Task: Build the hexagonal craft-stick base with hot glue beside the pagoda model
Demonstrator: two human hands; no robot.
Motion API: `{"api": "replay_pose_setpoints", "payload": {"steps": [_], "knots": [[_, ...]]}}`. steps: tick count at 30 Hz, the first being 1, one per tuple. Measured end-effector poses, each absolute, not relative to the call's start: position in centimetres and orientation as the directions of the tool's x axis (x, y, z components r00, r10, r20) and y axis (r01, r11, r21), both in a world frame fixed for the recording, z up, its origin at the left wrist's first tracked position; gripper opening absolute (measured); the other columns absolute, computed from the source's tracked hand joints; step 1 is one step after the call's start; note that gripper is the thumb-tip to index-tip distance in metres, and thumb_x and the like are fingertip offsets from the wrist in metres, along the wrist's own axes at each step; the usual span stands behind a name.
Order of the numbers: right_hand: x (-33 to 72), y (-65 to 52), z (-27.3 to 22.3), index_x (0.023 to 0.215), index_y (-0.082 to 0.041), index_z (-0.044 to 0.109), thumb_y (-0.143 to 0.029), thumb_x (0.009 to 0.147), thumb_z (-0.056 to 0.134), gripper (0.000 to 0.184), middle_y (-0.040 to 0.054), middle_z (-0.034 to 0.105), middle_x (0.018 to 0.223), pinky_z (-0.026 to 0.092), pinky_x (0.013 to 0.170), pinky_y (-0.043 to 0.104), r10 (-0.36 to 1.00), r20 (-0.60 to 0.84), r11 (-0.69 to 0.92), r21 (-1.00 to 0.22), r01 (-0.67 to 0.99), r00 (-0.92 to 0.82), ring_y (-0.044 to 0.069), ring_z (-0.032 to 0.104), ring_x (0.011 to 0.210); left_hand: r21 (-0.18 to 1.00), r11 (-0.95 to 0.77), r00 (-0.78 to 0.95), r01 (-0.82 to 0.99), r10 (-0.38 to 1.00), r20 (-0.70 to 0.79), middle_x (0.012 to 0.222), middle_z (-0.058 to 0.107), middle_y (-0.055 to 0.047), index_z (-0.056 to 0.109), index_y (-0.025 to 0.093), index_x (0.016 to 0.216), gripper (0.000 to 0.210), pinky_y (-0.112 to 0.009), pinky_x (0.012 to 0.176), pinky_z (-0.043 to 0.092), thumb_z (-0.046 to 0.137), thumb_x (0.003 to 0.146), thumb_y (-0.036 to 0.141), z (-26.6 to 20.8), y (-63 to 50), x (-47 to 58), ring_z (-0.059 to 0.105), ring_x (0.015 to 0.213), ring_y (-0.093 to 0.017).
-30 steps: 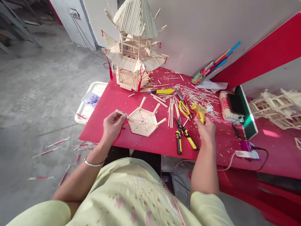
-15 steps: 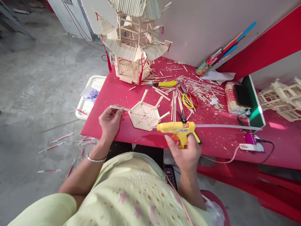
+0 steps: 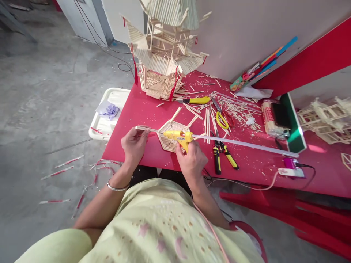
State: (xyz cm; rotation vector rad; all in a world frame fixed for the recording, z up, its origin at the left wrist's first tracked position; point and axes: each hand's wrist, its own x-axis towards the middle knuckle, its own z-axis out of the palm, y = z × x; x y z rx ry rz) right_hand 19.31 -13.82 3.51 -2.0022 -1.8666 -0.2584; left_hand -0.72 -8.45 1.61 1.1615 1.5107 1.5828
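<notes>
Left hand (image 3: 134,145): stick (image 3: 140,128) | right hand (image 3: 192,159): glue gun (image 3: 175,135) | gun-stick contact unclear

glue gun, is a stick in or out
In: a long translucent glue stick juts from the rear of the yellow glue gun.

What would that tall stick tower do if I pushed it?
The stick tower is probably light for its size: it's thin sticks with open gaps. Pushed up high, it might tip, being tall. Its red tassels hang loose, so they'd likely swing.
</notes>
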Motion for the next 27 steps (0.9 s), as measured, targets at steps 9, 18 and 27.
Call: {"api": "replay_pose_setpoints", "payload": {"steps": [9, 18, 27], "knots": [[18.6, -12.9, 2.6, 0.123, -0.017, 0.066, -0.039, 0.102, 0.052, 0.034, 0.0158, 0.075, 0.101, 0.050, 0.065, 0.032, 0.904, 0.423, -0.007, -0.139, 0.990, 0.066, 0.026, 0.072, 0.085, 0.976, -0.145, -0.335, 0.163, 0.922, 0.193, 0.087, 0.079, -0.004, 0.077, 0.019, 0.090, 0.026, -0.025, 0.070, 0.059, 0.078, 0.085, 0.044, 1.6, -7.4, -1.3, 0.073, 0.078, -0.017], [18.6, -12.6, 2.2, 0.119, -0.016, 0.066, -0.036, 0.102, 0.052, 0.030, 0.0148, 0.076, 0.103, 0.048, 0.065, 0.031, 0.908, 0.415, -0.008, -0.104, 0.995, 0.050, 0.023, 0.072, 0.082, 0.967, -0.153, -0.344, 0.203, 0.914, 0.216, 0.086, 0.079, -0.005, 0.077, 0.019, 0.089, 0.027, -0.026, 0.072, 0.059, 0.077, 0.086, 0.045, 1.6, -7.4, -1.1, 0.073, 0.078, -0.017], [18.5, -12.4, 1.8, 0.110, -0.015, 0.065, -0.029, 0.097, 0.059, 0.020, 0.0078, 0.074, 0.088, 0.039, 0.057, 0.028, 0.827, 0.561, 0.057, -0.035, 0.998, -0.028, 0.018, 0.068, 0.070, 0.967, -0.172, -0.356, 0.187, 0.906, 0.230, 0.085, 0.079, -0.005, 0.078, 0.018, 0.087, 0.027, -0.024, 0.071, 0.060, 0.080, 0.084, 0.044, 1.6, -7.3, -1.1, 0.074, 0.077, -0.016]]}}
